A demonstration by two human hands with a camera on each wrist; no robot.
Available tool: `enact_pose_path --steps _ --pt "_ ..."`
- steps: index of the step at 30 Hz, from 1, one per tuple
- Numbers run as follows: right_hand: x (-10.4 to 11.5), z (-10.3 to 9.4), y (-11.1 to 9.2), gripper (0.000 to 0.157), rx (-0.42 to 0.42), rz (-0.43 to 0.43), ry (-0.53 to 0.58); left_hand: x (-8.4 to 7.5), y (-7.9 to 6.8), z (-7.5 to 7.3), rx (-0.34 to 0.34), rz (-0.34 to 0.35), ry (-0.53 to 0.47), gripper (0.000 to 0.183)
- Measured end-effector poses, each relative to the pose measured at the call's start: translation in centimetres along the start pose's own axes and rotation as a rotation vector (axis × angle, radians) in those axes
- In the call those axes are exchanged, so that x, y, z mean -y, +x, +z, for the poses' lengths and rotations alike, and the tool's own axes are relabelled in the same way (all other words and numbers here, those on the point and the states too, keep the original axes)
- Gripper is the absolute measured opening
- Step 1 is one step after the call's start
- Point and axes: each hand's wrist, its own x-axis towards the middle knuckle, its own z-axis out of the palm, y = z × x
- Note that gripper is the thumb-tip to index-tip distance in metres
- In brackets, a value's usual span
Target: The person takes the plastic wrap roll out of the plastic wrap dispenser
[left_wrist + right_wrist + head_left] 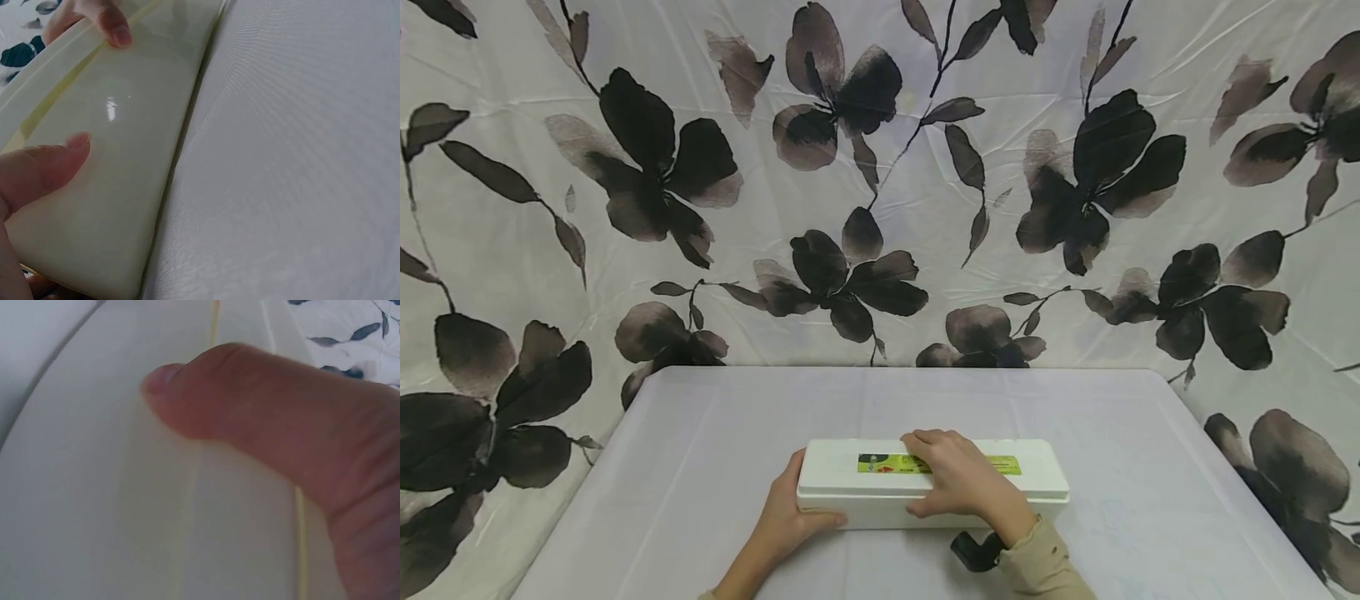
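Observation:
A long white plastic box (880, 510) with a white lid (829, 467) lies crosswise on the table. The lid bears a yellow-green label (887, 464), partly covered by a hand. My left hand (784, 510) grips the box's left end, thumb on the front wall and fingers around the end. Over the lid reaches my right hand (961, 477), fingers on top and thumb against the front, near the lid's seam. The left wrist view shows the left thumb (47, 172) flat on the box's side. In the right wrist view, the right thumb (250, 400) presses across the seam.
A white cloth covers the table (700, 467). Behind it hangs a white curtain (955, 317) with dark flowers. A black curved object (976, 552) sits by the right sleeve (1045, 560), in front of the box.

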Motion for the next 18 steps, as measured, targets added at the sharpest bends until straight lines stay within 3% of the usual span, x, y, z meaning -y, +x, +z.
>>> enact_pose_path --steps 10,18 --pt "0.23 -0.50 0.33 0.078 0.067 0.054 0.027 0.14 -0.14 0.13 -0.003 -0.029 0.001 0.099" --pt "0.41 -0.22 0.33 0.076 0.036 0.042 0.023 0.13 -0.09 -0.11 -0.002 -0.018 0.029 0.099"
